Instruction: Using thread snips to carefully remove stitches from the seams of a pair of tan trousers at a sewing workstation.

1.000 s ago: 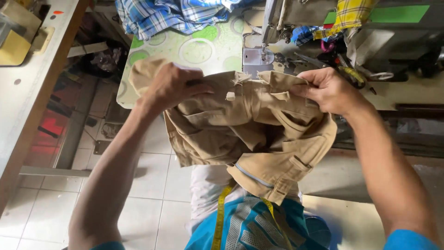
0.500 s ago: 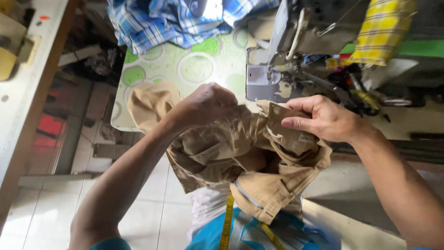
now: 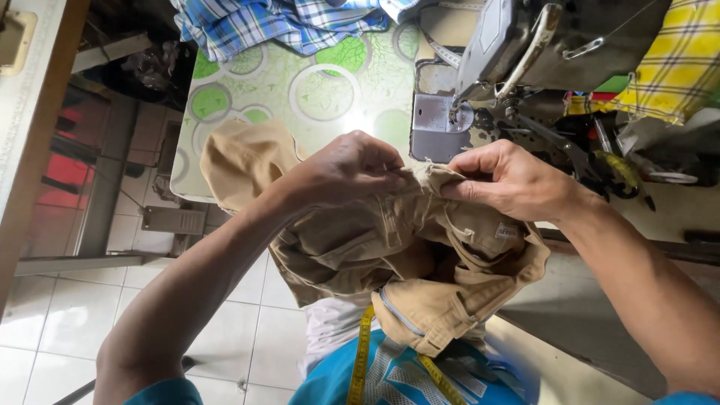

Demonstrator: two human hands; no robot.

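Tan trousers (image 3: pixel 390 255), bunched and partly turned inside out, held at the centre of the view above the person's lap. The cloth is a plain khaki twill; a waistband with a pale zip edge hangs at 6 o'clock, a small white label shows at 3 o'clock, and one loose fold trails over the bench (image 3: pixel 300 97) edge at 10 o'clock. A frayed seam end stands up at 12 o'clock of the bundle. The left hand (image 3: pixel 352 169) is closed over the cloth just left of that seam end; the right hand (image 3: pixel 510 180) pinches the same edge from the right, fingertips nearly meeting those of the left. Both hands are thus clamped on the trousers, close together. A yellow tape measure (image 3: pixel 360 360) hangs down the person's front at 6 o'clock. The bench top has a green-and-white circle pattern. A grey sewing machine (image 3: pixel 525 52) stands at 1 o'clock, its metal plate just beyond the hands. Blue checked cloth (image 3: pixel 277 26) lies at 11 o'clock; yellow checked cloth (image 3: pixel 675 67) at 2 o'clock.
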